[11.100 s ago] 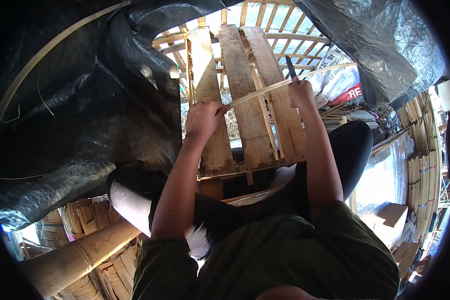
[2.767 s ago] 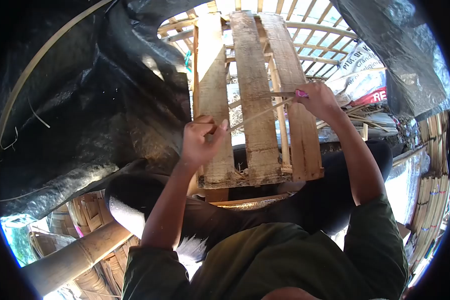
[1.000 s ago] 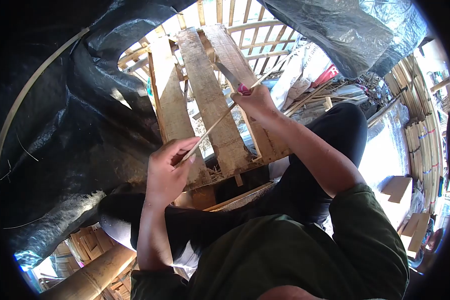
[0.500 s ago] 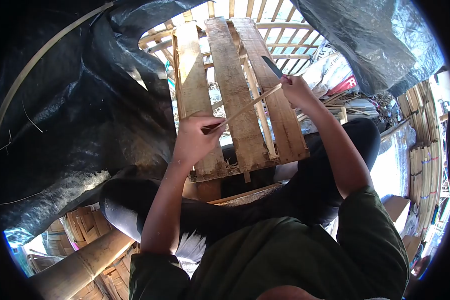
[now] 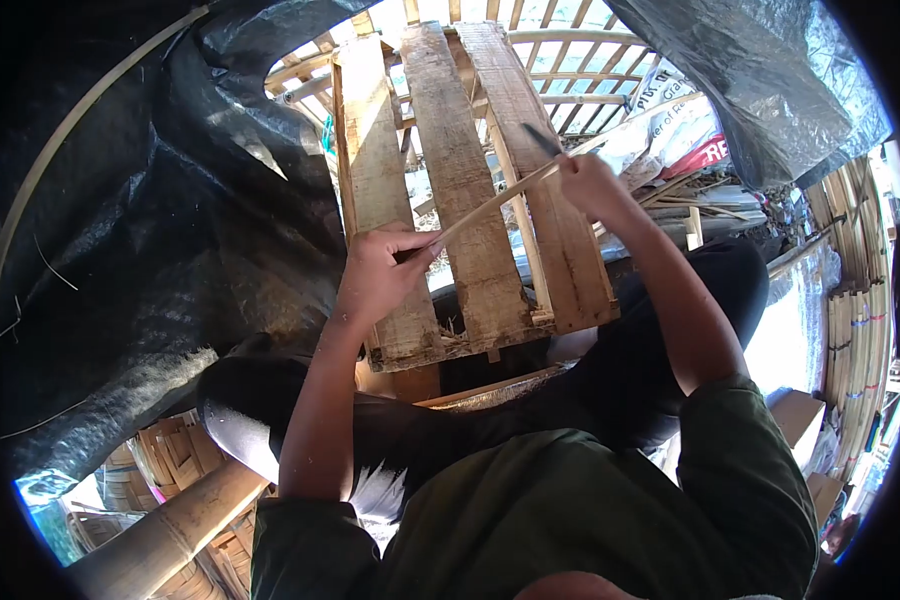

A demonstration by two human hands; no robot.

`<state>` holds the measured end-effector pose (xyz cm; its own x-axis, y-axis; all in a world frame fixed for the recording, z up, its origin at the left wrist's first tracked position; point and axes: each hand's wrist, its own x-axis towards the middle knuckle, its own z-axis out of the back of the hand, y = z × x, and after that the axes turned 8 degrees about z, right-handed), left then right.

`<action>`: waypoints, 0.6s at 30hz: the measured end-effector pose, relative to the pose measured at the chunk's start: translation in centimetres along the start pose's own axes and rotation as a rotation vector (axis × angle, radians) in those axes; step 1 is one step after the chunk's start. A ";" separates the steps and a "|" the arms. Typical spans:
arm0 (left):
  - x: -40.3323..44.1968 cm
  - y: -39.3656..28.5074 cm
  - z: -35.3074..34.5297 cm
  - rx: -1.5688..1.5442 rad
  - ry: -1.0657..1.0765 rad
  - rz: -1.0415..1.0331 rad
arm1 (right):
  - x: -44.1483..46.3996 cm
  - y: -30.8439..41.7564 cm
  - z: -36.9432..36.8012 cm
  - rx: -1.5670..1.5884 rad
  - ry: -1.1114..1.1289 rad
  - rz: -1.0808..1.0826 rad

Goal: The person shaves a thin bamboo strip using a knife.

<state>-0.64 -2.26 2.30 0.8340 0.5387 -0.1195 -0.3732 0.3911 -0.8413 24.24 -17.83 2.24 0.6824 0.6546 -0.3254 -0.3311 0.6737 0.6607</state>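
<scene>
The left hand point(image 5: 385, 268) pinched a thin strip point(image 5: 492, 207), which stretched slantwise over the slatted wooden surface point(image 5: 452, 130); the right hand point(image 5: 592, 190) had its grip closed around a knife point(image 5: 542, 139), near the strip. Scraping seemed in hand; the next move probably needed a steady left hold.

Daylight glares through the pale slatted bamboo lattice point(image 5: 570, 36) beyond the left grip point(image 5: 378, 272); the black plastic sheet point(image 5: 170, 230) leftward of it is dim; fisheye edges darken.
</scene>
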 end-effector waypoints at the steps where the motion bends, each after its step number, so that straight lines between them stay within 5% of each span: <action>1: 0.0 0.0 0.0 0.004 0.003 0.002 | 0.1 -0.3 0.1 -0.024 -0.032 -0.031; 4: 0.3 0.2 0.0 -0.025 0.009 0.032 | -0.2 -0.8 -1.7 -0.011 -0.037 -0.010; 6: 0.3 0.1 0.2 -0.001 0.001 0.024 | 0.4 -1.5 -3.2 -0.151 -0.215 0.296; 7: 0.3 0.0 0.1 -0.003 -0.001 0.023 | 0.9 -2.2 -2.1 -0.021 -0.038 0.131; 10: 0.2 0.0 -0.2 -0.012 0.018 0.046 | 0.8 -0.9 1.3 0.011 0.001 -0.130; 12: 0.5 0.2 -0.7 -0.042 0.027 0.080 | 0.7 -1.4 -0.9 0.042 -0.094 -0.145; 14: 0.6 0.3 -0.6 -0.025 0.018 0.072 | 0.5 -2.0 -3.9 -0.141 -0.263 0.217; 18: 0.0 -0.2 -0.6 0.015 0.008 0.056 | 1.8 -1.0 1.2 0.025 0.085 -0.171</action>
<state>-0.27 -2.78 2.10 0.8145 0.5545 -0.1704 -0.4257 0.3717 -0.8250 26.59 -17.76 1.85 0.6691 0.5589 -0.4898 -0.1981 0.7694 0.6073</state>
